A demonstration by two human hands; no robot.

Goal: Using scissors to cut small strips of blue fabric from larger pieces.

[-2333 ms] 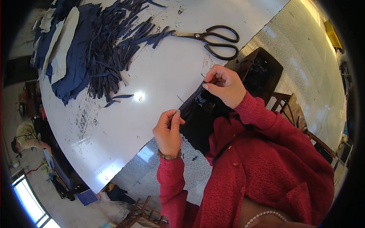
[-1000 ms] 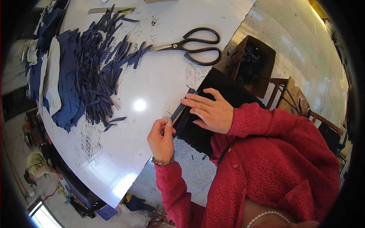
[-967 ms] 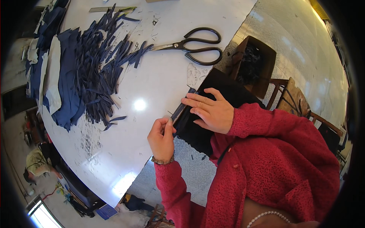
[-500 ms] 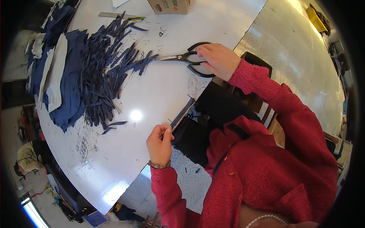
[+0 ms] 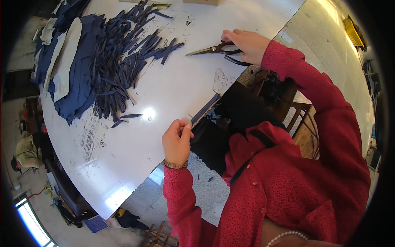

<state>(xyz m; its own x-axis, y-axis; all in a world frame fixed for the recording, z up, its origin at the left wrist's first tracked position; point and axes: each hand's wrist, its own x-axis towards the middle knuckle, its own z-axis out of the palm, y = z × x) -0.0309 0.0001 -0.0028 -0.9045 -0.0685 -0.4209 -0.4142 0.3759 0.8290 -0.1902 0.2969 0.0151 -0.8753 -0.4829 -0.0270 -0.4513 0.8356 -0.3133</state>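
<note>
At the near edge of the white table, my left hand pinches the end of a narrow navy fabric strip between thumb and fingers. The strip runs along the edge, up to a small pale marked patch on the table. Farther right, my right hand grips the black handles of a pair of scissors. Their blades look closed and point left, toward a heap of cut navy strips. My fingers partly hide the upper handle.
Navy fabric pieces lie beside the heap, with a pale cloth piece on top. A cardboard box stands at the far edge of view. Black cloth covers my lap. Another person is at far left.
My right hand has closed over the scissors, and their handles have come together. The scissors have shifted slightly away from the strips. The view has shifted; my left hand still pinches the strip.
</note>
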